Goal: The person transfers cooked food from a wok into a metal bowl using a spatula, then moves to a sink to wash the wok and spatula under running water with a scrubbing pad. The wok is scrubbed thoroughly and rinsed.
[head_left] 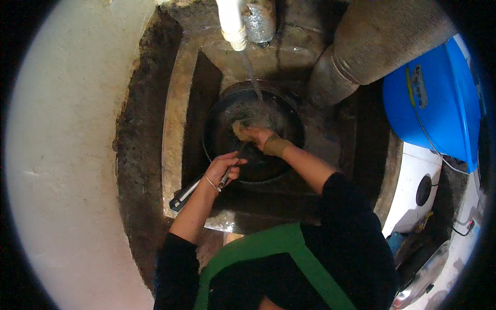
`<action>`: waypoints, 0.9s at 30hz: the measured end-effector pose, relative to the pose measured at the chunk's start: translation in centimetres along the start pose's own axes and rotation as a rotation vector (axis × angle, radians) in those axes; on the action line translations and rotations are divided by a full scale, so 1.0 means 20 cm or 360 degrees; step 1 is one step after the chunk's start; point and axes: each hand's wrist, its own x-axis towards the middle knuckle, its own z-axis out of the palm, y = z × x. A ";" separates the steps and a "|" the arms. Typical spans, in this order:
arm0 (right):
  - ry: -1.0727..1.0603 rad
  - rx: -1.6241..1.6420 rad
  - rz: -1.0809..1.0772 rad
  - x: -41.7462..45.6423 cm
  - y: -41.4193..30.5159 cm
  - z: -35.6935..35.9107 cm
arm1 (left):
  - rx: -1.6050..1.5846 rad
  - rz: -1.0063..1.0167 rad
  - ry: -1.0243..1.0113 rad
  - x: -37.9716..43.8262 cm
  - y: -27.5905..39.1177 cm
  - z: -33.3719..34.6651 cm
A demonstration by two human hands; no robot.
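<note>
In the middle of a dark, wet sink [176, 128] rests a round black pan [217, 116] with water in it. My left hand [224, 168] is closed around the thin handle of a metal utensil [225, 179], whose far end points towards my other hand. My right hand [263, 138] grips a yellowish scrubber, perhaps loofah [241, 131], over the pan near that far end. A silver handle with a black end [182, 197] sticks out beneath my left wrist; I cannot tell what it belongs to. Water [254, 77] runs from a white plastic pipe [234, 37] into the pan.
A thick grey pipe [372, 50] slants in from the upper right. Beyond it stands a blue plastic tub [434, 104] with a cord hanging across it. A pale wall [69, 155] rises along the left. A foil-wrapped pipe [260, 23] is beside the white one.
</note>
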 end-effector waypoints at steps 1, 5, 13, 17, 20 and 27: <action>-0.0039 -0.0137 -0.0092 0.00 0.06 0.01 | 0.0016 -0.0036 -0.0059 0.00 0.02 -0.01; -0.0016 -0.0906 0.0284 0.07 0.27 -0.08 | 0.0030 -0.0017 -0.0138 -0.01 -0.05 -0.06; -0.0116 -0.0701 0.0231 0.03 0.18 -0.04 | 0.0360 -0.0017 0.0003 -0.02 -0.02 0.01; 0.0140 -0.1033 0.0263 0.12 0.38 -0.15 | 0.0378 -0.0012 0.0005 -0.04 0.00 0.02; 0.0002 -0.0605 0.0388 0.03 0.20 -0.12 | 0.0340 0.0003 -0.0021 0.02 -0.01 -0.05; 0.0044 0.0860 -0.0429 -0.23 -0.45 -0.14 | -0.0003 0.0393 -0.0092 0.09 -0.04 -0.06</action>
